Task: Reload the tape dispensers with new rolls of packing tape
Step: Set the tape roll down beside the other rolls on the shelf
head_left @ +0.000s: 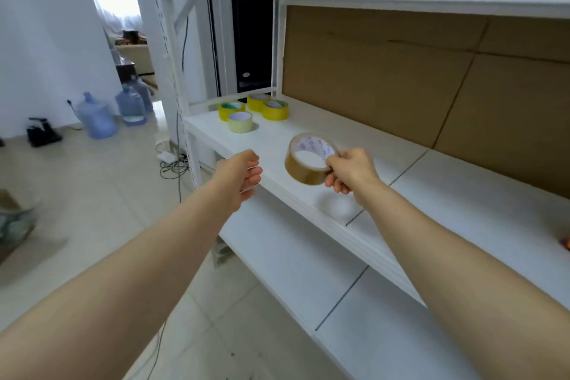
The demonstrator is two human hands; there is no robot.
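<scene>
While the right hand [348,170] grips a brown roll of packing tape [308,160] just right of the frame's centre, its fingers are clamped around the roll's near rim, thumb on top and the other fingers curled beneath. The roll is tilted, its white core facing up and left, and it is held above the white shelf [447,191] without touching it; a soft shadow lies on the board below. The left hand [242,174] hovers at centre left, empty, fingers loosely curled and apart from the roll, right over the shelf's front edge. Between the two hands the board is bare, and it stays bare to the right as far as a seam between panels. Farther back, toward the shelf's left end, four yellow tape rolls [240,122] lie flat in a close cluster, well apart from the held roll. Brown cardboard [416,77] lines the back of the bay. A lower shelf board [293,256] shows beneath. At the left of the frame, water jugs [97,119] stand on the tiled floor [77,194].
</scene>
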